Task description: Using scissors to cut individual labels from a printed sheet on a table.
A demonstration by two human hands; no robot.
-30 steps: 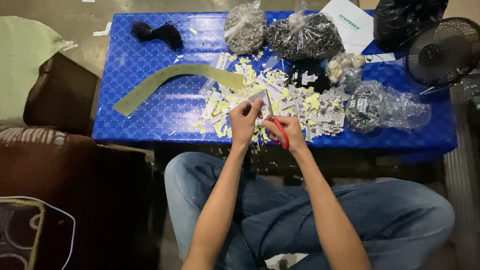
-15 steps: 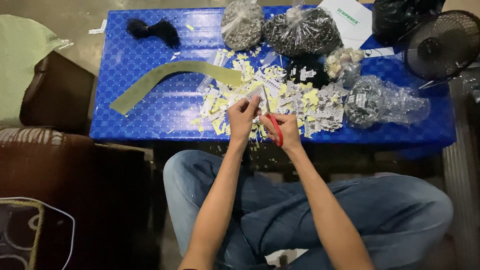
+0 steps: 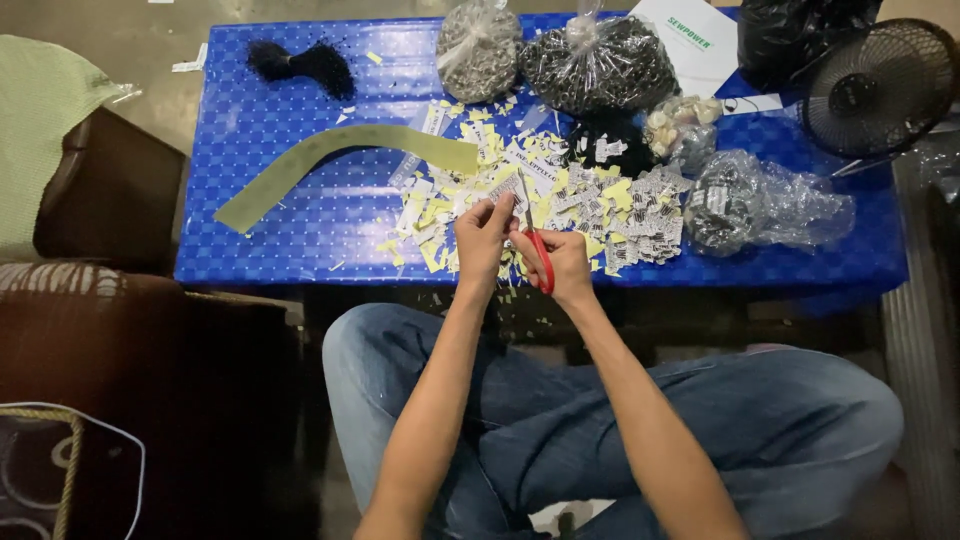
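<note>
My right hand [image 3: 562, 262] grips red-handled scissors [image 3: 537, 255], blades pointing up and away from me. My left hand [image 3: 484, 232] pinches a small white printed paper label [image 3: 507, 190] against the blades, over the near edge of a low blue table [image 3: 300, 240]. Beneath and beyond both hands lies a heap of white and yellow paper cuttings [image 3: 590, 200]. A long curved olive-green strip [image 3: 330, 160] rests on the table to the left of the heap.
Clear bags of small dark parts [image 3: 598, 62] [image 3: 478, 48] [image 3: 740, 200] and a black bag [image 3: 800, 30] line the far and right side. A black tuft [image 3: 300, 62], a white sheet [image 3: 690, 35], a black fan [image 3: 880, 85]. Brown seat [image 3: 110, 190] at left. My crossed legs in jeans [image 3: 760, 440] below.
Both hands stay together at the table's near edge with the scissors and the label. The camera view has shifted slightly; no clear change in the objects.
</note>
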